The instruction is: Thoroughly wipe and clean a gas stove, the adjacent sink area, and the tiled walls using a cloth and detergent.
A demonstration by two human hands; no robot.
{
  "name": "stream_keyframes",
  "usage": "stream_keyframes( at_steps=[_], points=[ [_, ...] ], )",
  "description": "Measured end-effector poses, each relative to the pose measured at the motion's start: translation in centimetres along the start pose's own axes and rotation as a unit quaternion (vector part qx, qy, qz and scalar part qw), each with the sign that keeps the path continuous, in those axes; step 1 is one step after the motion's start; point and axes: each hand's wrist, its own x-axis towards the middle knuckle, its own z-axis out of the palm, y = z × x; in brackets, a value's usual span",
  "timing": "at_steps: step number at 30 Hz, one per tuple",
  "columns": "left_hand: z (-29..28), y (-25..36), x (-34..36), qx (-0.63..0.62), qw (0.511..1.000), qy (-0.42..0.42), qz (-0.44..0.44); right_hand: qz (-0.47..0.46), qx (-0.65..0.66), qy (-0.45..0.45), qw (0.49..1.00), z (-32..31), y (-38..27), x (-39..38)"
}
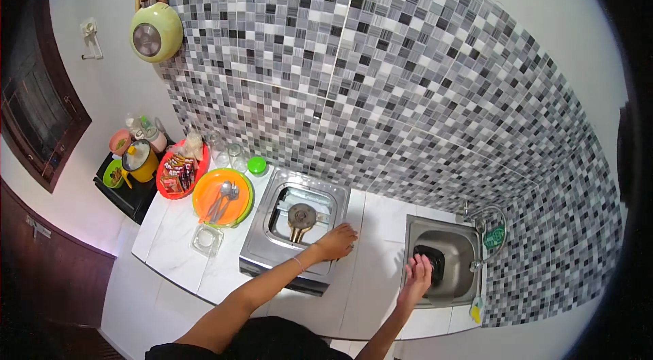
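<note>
My left hand (337,242) is at the right edge of a silver single-burner gas stove (255,244), its fingers stretched past the rim and nothing visible in them. Whether it presses on the metal is hard to tell. In the middle of the stove sits a round dark burner (302,216) with brass-coloured tubes, and no pot support is on it. Over the left rim of the steel sink (469,292) I hold my right hand (416,278) raised, fingers slightly bent and apart, nothing seen in it. Behind that hand, a black object (435,261) lies in the basin, partly hidden.
Left of the stove are an orange plate (209,191) with spoons, a red basket (165,183) of sachets, a clear square dish (206,240) and a green lid (256,165). A curved faucet (500,214) stands beside the sink, a yellow sponge (476,309) at its corner. A pan (163,30) hangs far left.
</note>
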Motion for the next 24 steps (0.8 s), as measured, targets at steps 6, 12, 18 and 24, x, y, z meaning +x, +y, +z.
stream_keyframes(
  at_steps=[6,12,18,24],
  points=[
    [1.1,6.0,-6.1,-0.034,0.999,-0.008,-0.013,-0.034,-0.292,0.000,0.956,1.0,-2.2,-2.1],
    [0.0,8.5,-10.7,-0.025,1.000,0.012,-0.009,-0.193,-0.454,-0.328,0.805,8.6,3.0,-10.4],
    [-4.5,4.7,-14.8,0.099,0.985,-0.111,-0.086,-0.280,-0.498,-0.442,0.692,17.1,8.0,-15.8],
    [-7.7,0.7,-20.7,0.189,0.964,-0.013,-0.184,-0.337,-0.405,-0.497,0.690,24.1,11.7,-17.9]
  ],
)
